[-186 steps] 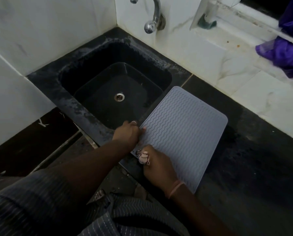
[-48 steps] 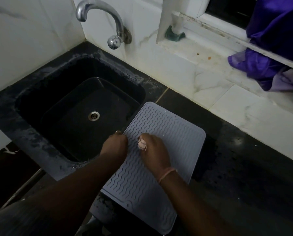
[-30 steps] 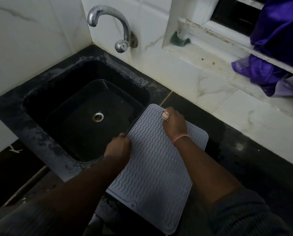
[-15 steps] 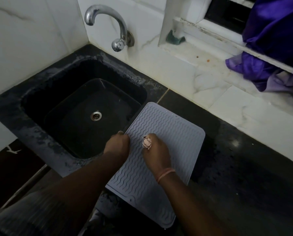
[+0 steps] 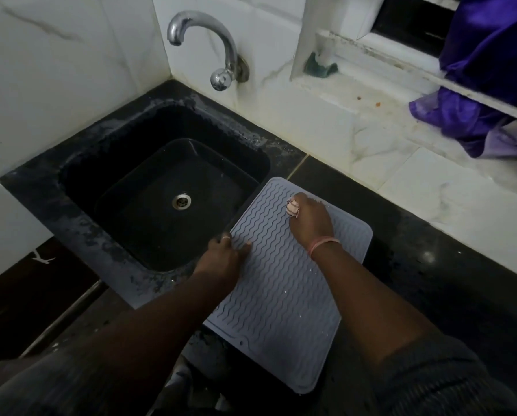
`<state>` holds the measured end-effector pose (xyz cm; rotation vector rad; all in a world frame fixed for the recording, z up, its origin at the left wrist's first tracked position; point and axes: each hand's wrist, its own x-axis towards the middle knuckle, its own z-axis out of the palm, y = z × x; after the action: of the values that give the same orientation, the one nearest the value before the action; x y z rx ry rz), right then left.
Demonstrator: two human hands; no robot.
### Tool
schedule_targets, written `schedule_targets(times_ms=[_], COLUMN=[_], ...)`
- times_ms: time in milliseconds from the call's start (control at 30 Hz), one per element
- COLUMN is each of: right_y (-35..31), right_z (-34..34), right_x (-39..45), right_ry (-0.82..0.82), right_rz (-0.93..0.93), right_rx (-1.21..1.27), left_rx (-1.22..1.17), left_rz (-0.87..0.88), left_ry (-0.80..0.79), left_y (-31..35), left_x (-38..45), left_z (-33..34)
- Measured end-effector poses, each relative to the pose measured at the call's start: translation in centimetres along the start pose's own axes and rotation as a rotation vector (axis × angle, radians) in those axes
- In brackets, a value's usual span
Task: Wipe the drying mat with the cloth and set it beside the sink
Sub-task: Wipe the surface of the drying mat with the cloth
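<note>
Two hands work over the drying mat (image 5: 284, 283), which lies flat on the black bench (image 5: 431, 280) just right of the sink (image 5: 161, 187), its left edge overhanging the sink rim and its near corner projecting past the bench front. Left hand (image 5: 221, 259): forearm reaches forward from the lower left; the fingers are curled over the mat's left edge with the thumb lying on the ribbed top, so the edge is pinched between them. Right hand (image 5: 311, 220): forearm extends across the mat from the lower right, wrist bearing a pink band (image 5: 323, 245); the fingers are bunched tightly round the cloth (image 5: 292, 209), a small pale wad that shows only at the knuckle side, pressed to the mat near its far left corner. Open ribbed surface remains to the right of and below this hand. Bare bench extends to the right of the mat. Beyond the mat's far edge a white marble ledge (image 5: 371, 151) rises as a step. A chrome tap (image 5: 209, 46) projects from the tiled wall over the sink. Purple fabric (image 5: 476, 85) hangs over the window sill at the upper right, well apart from the mat.
</note>
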<state>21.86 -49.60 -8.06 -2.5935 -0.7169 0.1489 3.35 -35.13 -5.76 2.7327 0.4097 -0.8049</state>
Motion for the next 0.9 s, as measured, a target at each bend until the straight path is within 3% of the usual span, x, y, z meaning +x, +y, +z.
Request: schedule_targets(times_ms=[467, 633, 767, 900], right_y=[-4.0, -4.2, -4.3, -5.9], right_z=[2.8, -0.1, -0.4, 1.8], right_x=[-10.2, -8.4, -7.5, -9.3], right_ry=[-0.105, -0.155, -0.13, -0.104], right_rz=[-0.13, 0.057, 0.123, 0.029], right_rx=[0.027, 0.224, 0.173, 0.008], left_rx=[0.108, 0.11, 0.129, 0.144], left_rz=[-0.007, 0.089, 0.115, 0.12], left_ry=[-0.021, -0.126, -0.103, -0.061], left_y=[0.1, -1.5, -1.8, -2.0], left_x=[0.5, 0.3, 0.2, 0.2], left_z=[-0.7, -2.1, -1.9, -1.6])
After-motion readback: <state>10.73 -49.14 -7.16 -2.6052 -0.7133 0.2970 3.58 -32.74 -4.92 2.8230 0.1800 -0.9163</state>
